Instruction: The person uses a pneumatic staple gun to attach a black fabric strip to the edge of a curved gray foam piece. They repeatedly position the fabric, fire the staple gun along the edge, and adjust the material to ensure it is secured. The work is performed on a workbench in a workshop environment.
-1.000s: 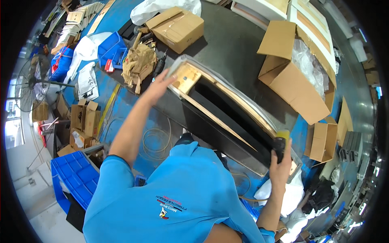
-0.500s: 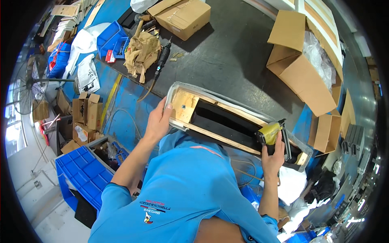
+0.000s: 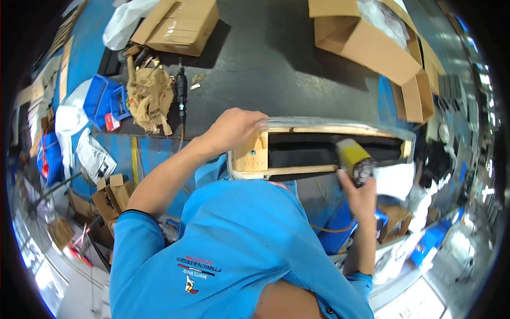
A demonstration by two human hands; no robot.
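Observation:
A long, narrow wooden frame point(image 3: 254, 159) lies across in front of my waist, with grey covering along its outer edges and a black inside. A bolt or metal insert shows in the pale board at its left end. My left hand point(image 3: 236, 128) is closed over the far left corner of the frame, its fingertips partly hidden. In my right hand point(image 3: 362, 198) is a yellow and black staple gun point(image 3: 355, 159), blurred by motion and held over the right half of the frame. Whether its nose touches the frame I cannot tell.
Beyond the frame is a dark worktable point(image 3: 255, 80) bearing a closed carton point(image 3: 186, 26), a black air tool point(image 3: 181, 90) and crumpled brown paper point(image 3: 149, 98). An open carton point(image 3: 366, 48) stands at the far right. A blue bin point(image 3: 101, 103) sits at the left.
The frame has turned from slanting to nearly level across my view. My left hand has moved from its left end to the far corner. The staple gun has tilted and shifted slightly.

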